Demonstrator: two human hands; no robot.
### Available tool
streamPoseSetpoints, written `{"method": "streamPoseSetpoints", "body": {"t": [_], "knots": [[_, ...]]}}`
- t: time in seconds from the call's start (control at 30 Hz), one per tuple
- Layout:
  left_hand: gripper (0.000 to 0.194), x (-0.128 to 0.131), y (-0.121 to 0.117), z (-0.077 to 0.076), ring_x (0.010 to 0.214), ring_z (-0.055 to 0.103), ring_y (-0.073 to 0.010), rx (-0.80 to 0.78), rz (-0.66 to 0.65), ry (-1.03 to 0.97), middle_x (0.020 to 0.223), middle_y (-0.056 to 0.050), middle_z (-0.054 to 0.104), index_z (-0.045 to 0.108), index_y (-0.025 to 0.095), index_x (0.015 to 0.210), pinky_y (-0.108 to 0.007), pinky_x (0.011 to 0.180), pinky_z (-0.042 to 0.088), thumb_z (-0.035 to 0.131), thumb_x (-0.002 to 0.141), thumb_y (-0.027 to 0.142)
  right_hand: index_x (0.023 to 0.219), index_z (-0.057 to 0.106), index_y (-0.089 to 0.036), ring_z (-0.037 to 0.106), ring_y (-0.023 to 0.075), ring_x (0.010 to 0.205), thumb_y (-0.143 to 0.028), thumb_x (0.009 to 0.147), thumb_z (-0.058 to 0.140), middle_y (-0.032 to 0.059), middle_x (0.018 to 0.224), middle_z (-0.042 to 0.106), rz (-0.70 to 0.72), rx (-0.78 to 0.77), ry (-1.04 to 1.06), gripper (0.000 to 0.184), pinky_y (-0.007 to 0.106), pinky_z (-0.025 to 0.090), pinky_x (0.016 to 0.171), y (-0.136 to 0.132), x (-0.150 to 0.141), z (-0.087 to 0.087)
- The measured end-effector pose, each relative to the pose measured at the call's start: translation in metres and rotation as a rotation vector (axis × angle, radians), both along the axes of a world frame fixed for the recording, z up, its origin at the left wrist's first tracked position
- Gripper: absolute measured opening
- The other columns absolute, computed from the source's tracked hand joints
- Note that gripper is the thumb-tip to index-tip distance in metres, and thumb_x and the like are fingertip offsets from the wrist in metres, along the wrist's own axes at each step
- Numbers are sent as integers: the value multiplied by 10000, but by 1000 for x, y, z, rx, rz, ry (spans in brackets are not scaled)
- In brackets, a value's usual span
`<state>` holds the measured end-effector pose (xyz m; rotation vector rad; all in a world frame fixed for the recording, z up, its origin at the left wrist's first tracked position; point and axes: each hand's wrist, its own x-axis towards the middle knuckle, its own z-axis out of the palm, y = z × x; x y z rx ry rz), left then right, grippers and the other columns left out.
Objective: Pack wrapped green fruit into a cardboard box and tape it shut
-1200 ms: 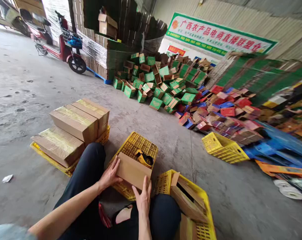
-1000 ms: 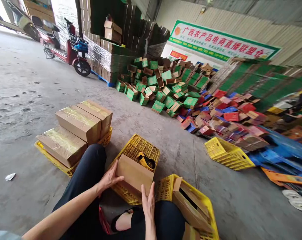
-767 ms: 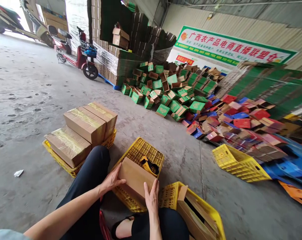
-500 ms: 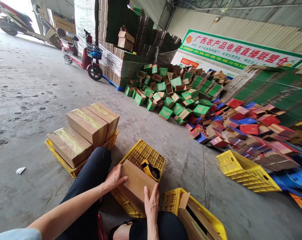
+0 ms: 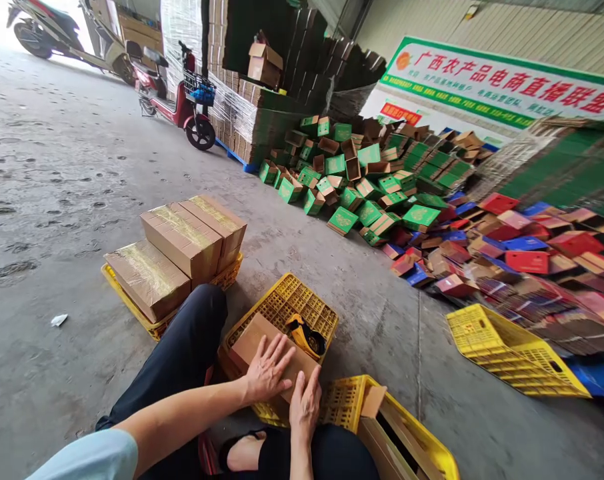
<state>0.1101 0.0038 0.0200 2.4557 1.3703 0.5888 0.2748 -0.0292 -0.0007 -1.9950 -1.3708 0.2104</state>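
The left hand (image 5: 268, 371) lies flat with its fingers spread wide on top of the brown cardboard box (image 5: 255, 341), palm pressing down rather than gripping; the right hand (image 5: 305, 405) rests against the box's near right edge, fingers together and pointing up along it, thumb at the side (whether it pinches a flap or only steadies the edge is hard to tell from this angle). The box sits on an upturned yellow crate (image 5: 287, 305) directly in front of the person's knees; just beyond the fingertips, on the same crate, lies a yellow and black tape dispenser (image 5: 306, 335), close beside the box's far corner. To the right of the right hand stands another yellow crate (image 5: 417, 443) holding flat cardboard pieces (image 5: 382, 427); to the left, past the dark trouser leg (image 5: 182, 353), three taped boxes (image 5: 182, 240) are stacked on a low yellow tray (image 5: 132, 312). Further out on the concrete floor (image 5: 57, 200) a third yellow crate (image 5: 512, 350) lies well apart on the right; behind it spreads a heap of green boxes (image 5: 362, 180) and red and blue boxes (image 5: 507, 247); a red scooter (image 5: 177, 100) stands by wrapped stacks of cardboard (image 5: 242, 120), below a banner (image 5: 497, 83) on the wall.
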Motion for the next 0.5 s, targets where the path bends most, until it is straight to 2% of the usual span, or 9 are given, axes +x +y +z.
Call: {"method": "streamPoseSetpoints", "body": {"t": [0.07,0.17,0.4,0.5], "knots": [[722,6,-8,3,1566,198,-354,-6,-93,-25,1707,-111,190,265,305,1632,-640,1235,160,503,1000,562,1543,424,-41,605,382,1274,-823,922,220,288,1414,578,12,-1,20,1019,448,505,1010,1,0,-1],[602,9,-13,10,1564,223,-312,-34,-156,-68,1681,-75,293,331,300,1609,-627,1255,123,406,1051,513,1538,435,-44,612,376,1261,-821,920,210,280,1407,587,1,-14,42,1018,441,498,1022,2,0,-1],[580,5,-10,22,1543,280,-318,-65,-147,-101,1653,-82,358,408,280,1574,-628,1249,152,402,1049,528,1528,457,-49,615,371,1255,-798,936,222,273,1401,598,10,-10,41,983,446,498,1025,5,-2,4],[579,4,-11,21,1536,295,-322,-62,-153,-96,1651,-75,361,404,294,1577,-624,1245,170,416,1044,521,1503,495,-43,576,382,1309,-754,968,216,285,1480,521,3,46,-43,932,470,478,1063,0,-6,6]]}}
